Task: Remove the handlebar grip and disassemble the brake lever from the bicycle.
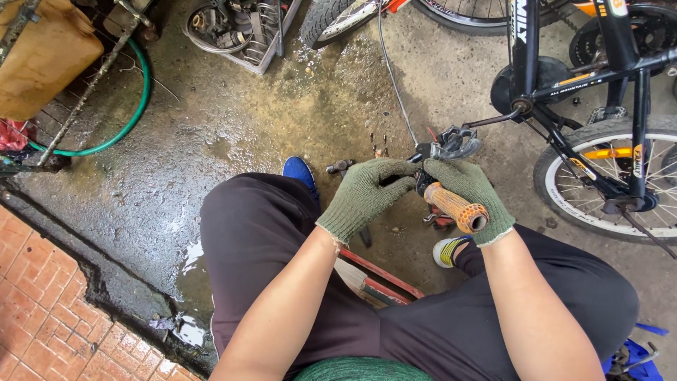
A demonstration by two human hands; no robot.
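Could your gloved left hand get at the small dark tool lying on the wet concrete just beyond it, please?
Probably yes: the gloved left hand hovers right beside the small dark tool, with nothing between them, though it is busy at the orange-gripped handlebar part.

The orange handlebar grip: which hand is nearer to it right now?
Right. The right hand is wrapped around the orange grip, holding it. The left hand sits beside it, apart from the grip, fingers at the black brake lever part at the far end.
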